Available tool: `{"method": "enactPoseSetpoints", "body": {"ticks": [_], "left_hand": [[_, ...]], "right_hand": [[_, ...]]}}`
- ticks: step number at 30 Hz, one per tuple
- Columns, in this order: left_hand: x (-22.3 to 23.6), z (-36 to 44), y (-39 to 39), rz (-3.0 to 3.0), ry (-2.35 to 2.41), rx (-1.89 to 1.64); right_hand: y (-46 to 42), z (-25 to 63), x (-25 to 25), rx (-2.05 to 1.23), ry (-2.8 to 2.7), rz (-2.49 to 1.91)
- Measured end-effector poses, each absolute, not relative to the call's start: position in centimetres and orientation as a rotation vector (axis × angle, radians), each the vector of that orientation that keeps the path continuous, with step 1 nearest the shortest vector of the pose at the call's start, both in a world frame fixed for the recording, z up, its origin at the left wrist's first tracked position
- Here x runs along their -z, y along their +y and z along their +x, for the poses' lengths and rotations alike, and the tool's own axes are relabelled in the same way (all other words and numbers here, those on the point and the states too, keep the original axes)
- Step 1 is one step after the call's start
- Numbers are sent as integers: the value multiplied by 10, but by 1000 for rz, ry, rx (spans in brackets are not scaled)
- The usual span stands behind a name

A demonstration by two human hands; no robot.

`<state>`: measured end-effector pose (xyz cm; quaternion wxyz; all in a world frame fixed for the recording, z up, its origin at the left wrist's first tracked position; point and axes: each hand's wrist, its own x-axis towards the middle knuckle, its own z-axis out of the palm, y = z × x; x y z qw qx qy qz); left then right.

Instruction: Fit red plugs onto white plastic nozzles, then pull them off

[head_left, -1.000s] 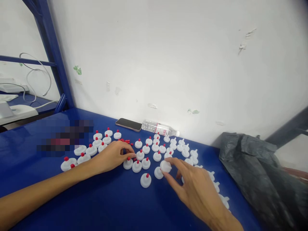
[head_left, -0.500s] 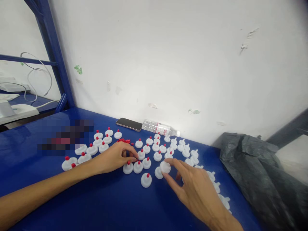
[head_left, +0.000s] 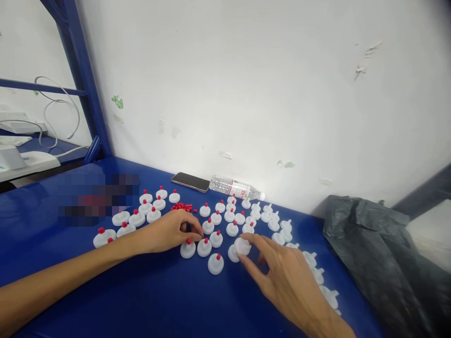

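My right hand [head_left: 285, 267] grips a round white nozzle cap [head_left: 242, 246] between thumb and fingers, its flat face towards me. That cap overlaps another white disc-shaped part, and I cannot tell if they touch. My left hand [head_left: 178, 230] hovers by the capped pieces, thumb and forefinger pinched together; what they hold, if anything, is hidden. Several white caps with red tips [head_left: 215, 264] stand around both hands. Behind the left hand lies a pile of small red tips [head_left: 181, 207]. White nozzle caps without red tips [head_left: 286, 225] spread beyond and beside the right hand.
On the blue table [head_left: 158, 295], a phone [head_left: 190, 182] and a clear water bottle [head_left: 236, 188] lie along the wall. A dark plastic bag [head_left: 373, 253] is at the right edge. A blue metal frame [head_left: 82, 80] rises at the left, near a blurred-out patch.
The view has shifted slightly. Both hands keep nearly the same place and grip; a reddish speck at the left fingertips before no longer shows.
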<state>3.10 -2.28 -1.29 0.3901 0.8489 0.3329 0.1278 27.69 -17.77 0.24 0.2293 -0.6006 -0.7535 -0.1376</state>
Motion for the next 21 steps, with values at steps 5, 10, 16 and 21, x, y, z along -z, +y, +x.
{"method": "enactPoseSetpoints", "body": {"ticks": [5, 10, 16, 21], "left_hand": [[13, 31, -24, 2102, 817, -284], [12, 31, -27, 2057, 807, -284], [13, 31, -28, 2049, 841, -303], [11, 30, -29, 2057, 852, -299]], "right_hand": [[-178, 277, -1, 385, -2080, -1647], [-180, 276, -2, 356, -2108, -1673], [-179, 276, 0, 343, -2110, -1696], [-179, 276, 0, 358, -2118, -1685]]}}
